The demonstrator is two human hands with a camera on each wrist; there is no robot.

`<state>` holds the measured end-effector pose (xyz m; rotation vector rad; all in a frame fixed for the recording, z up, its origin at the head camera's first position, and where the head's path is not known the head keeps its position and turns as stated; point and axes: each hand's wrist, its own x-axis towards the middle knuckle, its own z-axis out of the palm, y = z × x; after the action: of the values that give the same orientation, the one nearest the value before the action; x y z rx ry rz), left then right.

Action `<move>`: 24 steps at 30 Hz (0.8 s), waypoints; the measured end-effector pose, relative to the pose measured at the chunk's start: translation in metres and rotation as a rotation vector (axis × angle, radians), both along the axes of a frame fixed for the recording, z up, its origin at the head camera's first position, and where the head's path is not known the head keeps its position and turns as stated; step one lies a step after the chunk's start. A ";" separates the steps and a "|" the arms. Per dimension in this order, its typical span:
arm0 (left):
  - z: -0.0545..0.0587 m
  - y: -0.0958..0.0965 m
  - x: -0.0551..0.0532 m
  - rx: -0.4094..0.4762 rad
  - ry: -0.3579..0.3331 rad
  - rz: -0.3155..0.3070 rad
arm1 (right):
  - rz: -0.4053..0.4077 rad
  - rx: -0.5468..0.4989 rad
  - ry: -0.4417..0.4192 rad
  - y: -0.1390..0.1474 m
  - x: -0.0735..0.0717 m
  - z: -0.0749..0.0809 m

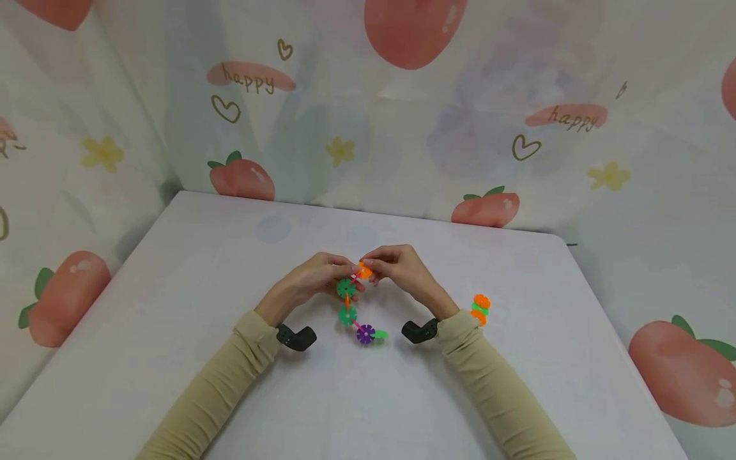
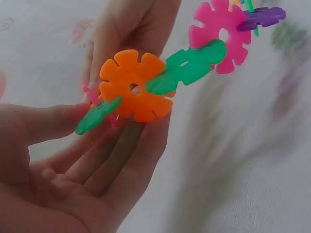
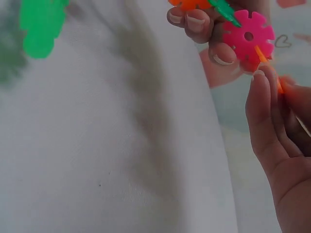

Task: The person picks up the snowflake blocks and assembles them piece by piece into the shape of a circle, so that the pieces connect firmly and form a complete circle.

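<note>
Both hands are raised over the table, fingertips close together at the upper end of a chain of slotted plastic snowflake discs. My left hand [image 1: 322, 275] pinches the chain by its pink disc [image 3: 249, 36]. My right hand [image 1: 399, 263] pinches an orange disc [image 1: 365, 271] between thumb and fingers, its edge at the pink disc's rim. From there the chain hangs through a green disc [image 1: 346, 289], another orange disc [image 2: 132, 86], a second green disc [image 2: 187, 67], a second pink disc [image 2: 221, 36], a purple disc [image 1: 365, 334] and a light green disc [image 1: 380, 335].
A small group of loose orange discs [image 1: 482, 301] and a green disc [image 1: 480, 310] lies on the white table [image 1: 368, 409], right of my right wrist. Black wrist cameras [image 1: 297, 338] jut inward from both sleeves. A patterned curtain [image 1: 402, 160] stands behind the table.
</note>
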<state>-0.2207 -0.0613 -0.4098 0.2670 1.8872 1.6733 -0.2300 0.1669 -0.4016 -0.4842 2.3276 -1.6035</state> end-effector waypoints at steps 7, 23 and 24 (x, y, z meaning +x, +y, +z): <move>0.000 -0.004 -0.003 -0.021 0.017 0.047 | -0.008 -0.022 0.001 0.019 0.000 0.001; 0.002 -0.012 -0.005 0.003 -0.044 0.085 | -0.090 0.204 0.005 0.092 0.022 0.006; 0.002 -0.012 -0.005 0.006 -0.048 0.089 | -0.096 0.221 0.008 0.097 0.023 0.005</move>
<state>-0.2254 -0.0733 -0.4080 0.1455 1.8841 1.7285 -0.2067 0.2644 -0.3962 -0.3346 2.5298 -1.3625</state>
